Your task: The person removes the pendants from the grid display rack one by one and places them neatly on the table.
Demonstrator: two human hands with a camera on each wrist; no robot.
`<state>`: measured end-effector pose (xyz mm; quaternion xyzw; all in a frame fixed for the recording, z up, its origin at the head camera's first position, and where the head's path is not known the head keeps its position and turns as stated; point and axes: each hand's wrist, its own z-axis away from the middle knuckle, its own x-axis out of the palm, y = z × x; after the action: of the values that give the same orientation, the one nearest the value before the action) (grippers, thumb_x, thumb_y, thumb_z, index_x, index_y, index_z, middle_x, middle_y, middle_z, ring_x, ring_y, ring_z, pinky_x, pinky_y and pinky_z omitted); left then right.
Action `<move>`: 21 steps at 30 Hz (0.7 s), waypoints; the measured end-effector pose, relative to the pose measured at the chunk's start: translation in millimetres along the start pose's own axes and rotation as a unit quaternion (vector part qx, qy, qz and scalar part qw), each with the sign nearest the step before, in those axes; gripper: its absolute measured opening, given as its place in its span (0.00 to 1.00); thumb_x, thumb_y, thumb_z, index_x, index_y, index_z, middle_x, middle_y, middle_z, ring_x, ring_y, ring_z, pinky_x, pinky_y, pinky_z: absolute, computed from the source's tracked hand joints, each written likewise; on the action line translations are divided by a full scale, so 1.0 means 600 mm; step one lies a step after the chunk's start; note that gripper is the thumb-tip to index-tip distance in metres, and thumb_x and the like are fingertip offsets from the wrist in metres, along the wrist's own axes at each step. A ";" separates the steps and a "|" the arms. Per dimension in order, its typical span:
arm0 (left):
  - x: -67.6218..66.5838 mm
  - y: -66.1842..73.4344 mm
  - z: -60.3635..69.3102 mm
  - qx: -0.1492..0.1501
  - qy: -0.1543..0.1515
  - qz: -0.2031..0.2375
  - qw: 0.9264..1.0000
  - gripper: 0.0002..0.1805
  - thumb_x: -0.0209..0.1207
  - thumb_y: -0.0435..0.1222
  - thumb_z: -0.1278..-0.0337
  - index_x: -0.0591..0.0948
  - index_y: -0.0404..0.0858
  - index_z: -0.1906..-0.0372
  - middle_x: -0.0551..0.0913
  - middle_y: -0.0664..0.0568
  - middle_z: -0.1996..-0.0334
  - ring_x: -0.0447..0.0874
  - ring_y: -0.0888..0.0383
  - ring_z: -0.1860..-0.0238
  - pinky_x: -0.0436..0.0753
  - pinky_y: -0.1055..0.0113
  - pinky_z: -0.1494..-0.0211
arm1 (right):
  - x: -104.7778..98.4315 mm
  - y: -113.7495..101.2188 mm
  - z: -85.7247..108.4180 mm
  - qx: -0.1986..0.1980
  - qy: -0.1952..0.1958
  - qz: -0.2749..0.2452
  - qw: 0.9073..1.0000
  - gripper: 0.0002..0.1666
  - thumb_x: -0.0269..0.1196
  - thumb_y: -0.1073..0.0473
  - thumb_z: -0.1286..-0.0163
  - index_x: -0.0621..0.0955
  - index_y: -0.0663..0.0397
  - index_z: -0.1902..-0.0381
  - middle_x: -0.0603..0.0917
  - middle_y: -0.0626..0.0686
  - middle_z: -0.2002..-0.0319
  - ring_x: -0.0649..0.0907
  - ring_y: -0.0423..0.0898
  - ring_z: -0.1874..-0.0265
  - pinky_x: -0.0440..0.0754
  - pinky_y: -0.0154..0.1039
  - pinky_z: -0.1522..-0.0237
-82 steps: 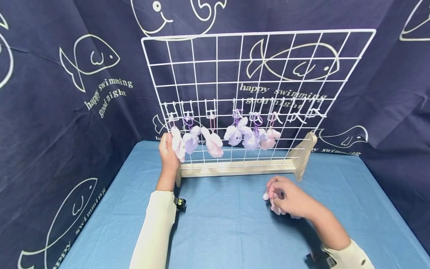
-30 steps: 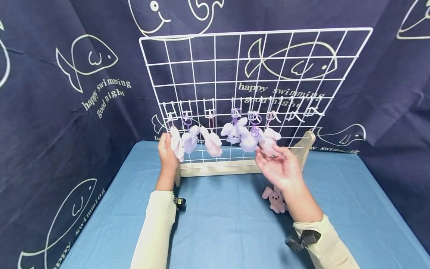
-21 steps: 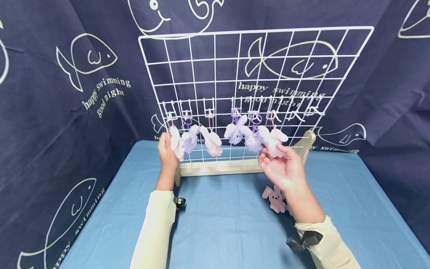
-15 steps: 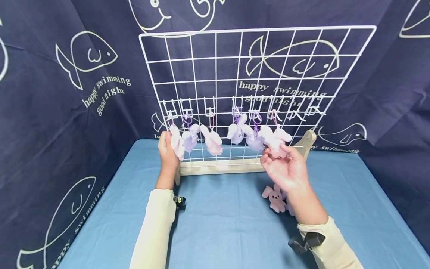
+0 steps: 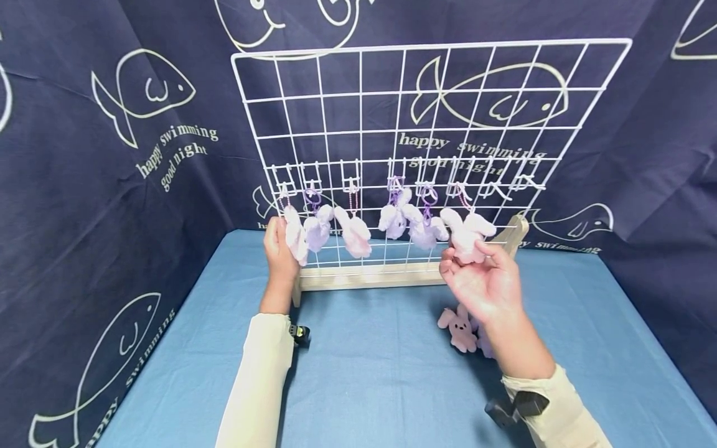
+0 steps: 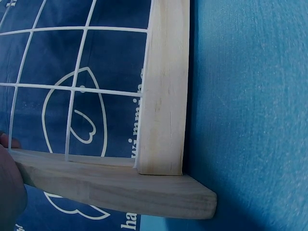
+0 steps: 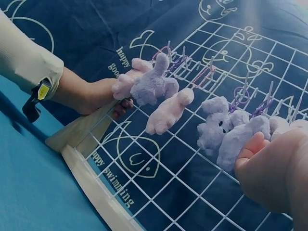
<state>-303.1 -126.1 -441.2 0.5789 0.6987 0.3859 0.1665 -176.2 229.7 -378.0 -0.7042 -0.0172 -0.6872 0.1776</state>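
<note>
At the rack's left end my left hand (image 5: 280, 252) grips the wooden side support of the white wire grid rack (image 5: 381, 93); part of that hand (image 6: 12, 190) shows at the left edge in the left wrist view. My right hand (image 5: 483, 283) pinches the lower body of a pink plush bunny keychain (image 5: 467, 233), whose chain slants up to a hook. Left of it hangs a lilac plush bunny (image 5: 426, 233), partly overlapping another lilac bunny (image 5: 394, 218). In the right wrist view my right hand (image 7: 274, 171) hides most of the pink bunny.
More bunnies hang leftward: pink (image 5: 355, 236), lilac (image 5: 318, 229) and pale pink (image 5: 295, 236). Two hooks (image 5: 510, 185) at the right carry nothing. A pink bunny (image 5: 460, 330) and a lilac one (image 5: 484, 342) lie on the blue cloth (image 5: 370, 367) below my right hand.
My right hand has risen from the bunnies on the cloth to the hanging pink bunny, then drawn it to the right, slanting its chain. My left hand stays on the rack.
</note>
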 end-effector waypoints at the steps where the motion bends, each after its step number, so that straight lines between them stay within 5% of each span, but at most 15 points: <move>1: 0.000 0.000 0.000 -0.001 0.001 -0.001 1.000 0.18 0.44 0.31 0.21 0.71 0.49 0.71 0.68 0.62 0.72 0.68 0.67 0.69 0.68 0.76 0.66 | 0.001 0.000 0.001 -0.001 -0.008 0.005 1.000 0.11 0.49 0.58 0.18 0.76 0.57 0.50 0.82 0.61 0.53 0.78 0.56 0.57 0.80 0.44 0.51; 11: 0.000 0.000 0.000 -0.011 0.002 -0.007 1.000 0.18 0.44 0.30 0.20 0.71 0.49 0.71 0.70 0.63 0.72 0.69 0.67 0.69 0.68 0.76 0.66 | 0.009 0.004 0.011 -0.012 -0.056 0.044 0.997 0.16 0.44 0.55 0.17 0.76 0.55 0.45 0.84 0.60 0.51 0.76 0.54 0.58 0.77 0.43 0.53; 21: 0.000 0.001 0.001 -0.003 -0.006 0.016 1.000 0.17 0.44 0.33 0.19 0.72 0.51 0.70 0.69 0.62 0.72 0.69 0.66 0.69 0.68 0.76 0.67 | 0.015 0.004 0.015 -0.017 -0.096 0.075 0.992 0.18 0.41 0.57 0.16 0.78 0.55 0.52 0.84 0.58 0.52 0.74 0.53 0.60 0.71 0.39 0.56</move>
<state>-302.3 -125.7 -440.7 0.5918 0.6869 0.3878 0.1660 -166.7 227.9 -370.0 -0.7690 0.0306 -0.6016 0.2140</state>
